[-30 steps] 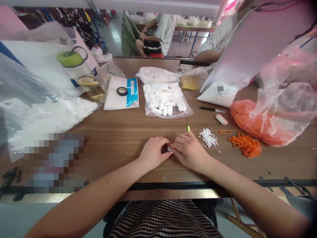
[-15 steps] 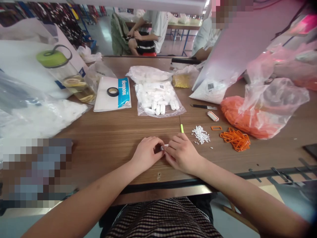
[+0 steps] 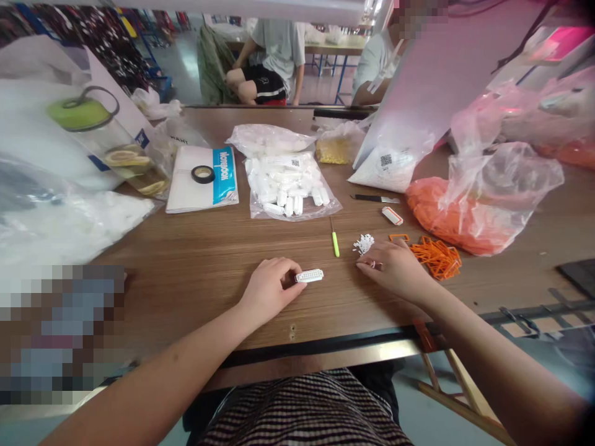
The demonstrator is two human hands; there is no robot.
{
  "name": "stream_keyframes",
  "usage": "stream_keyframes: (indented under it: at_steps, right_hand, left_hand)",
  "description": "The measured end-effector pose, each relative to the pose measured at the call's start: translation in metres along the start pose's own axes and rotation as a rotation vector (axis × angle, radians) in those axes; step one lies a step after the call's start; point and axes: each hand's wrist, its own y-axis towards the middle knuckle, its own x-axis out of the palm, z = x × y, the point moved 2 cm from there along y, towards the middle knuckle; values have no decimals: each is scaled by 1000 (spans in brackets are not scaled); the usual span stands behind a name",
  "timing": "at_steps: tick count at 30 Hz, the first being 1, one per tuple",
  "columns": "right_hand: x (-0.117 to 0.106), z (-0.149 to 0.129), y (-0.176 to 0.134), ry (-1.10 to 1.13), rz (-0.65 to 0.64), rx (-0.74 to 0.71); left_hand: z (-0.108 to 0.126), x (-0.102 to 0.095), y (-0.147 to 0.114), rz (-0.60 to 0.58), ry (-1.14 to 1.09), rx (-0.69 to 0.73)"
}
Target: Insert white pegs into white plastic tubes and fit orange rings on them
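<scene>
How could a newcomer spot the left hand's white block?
On the brown table, find the clear bag of white pieces. Nearer the camera, the left hand grips a white block by one end. Rows of small dots and no visible orange distinguish it from the orange-rimmed piece right of the bag.

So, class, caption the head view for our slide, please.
Left hand holds a white block; right hand is beside small white pieces.
</scene>
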Motion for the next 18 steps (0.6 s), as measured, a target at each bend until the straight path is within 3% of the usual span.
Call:
stream_keyframes:
  at_steps: [4,11,18]
  right_hand:
    - [0,-4,4,1,-2,102]
    - [-7,13,5,260,-195,119]
    - [-2,14,3,178,-106,131]
  left_hand:
    - [0,0,0,-7,1,-6]
    - [0,0,0,6,-8,10]
    - [-2,1,-1,16,-1,21]
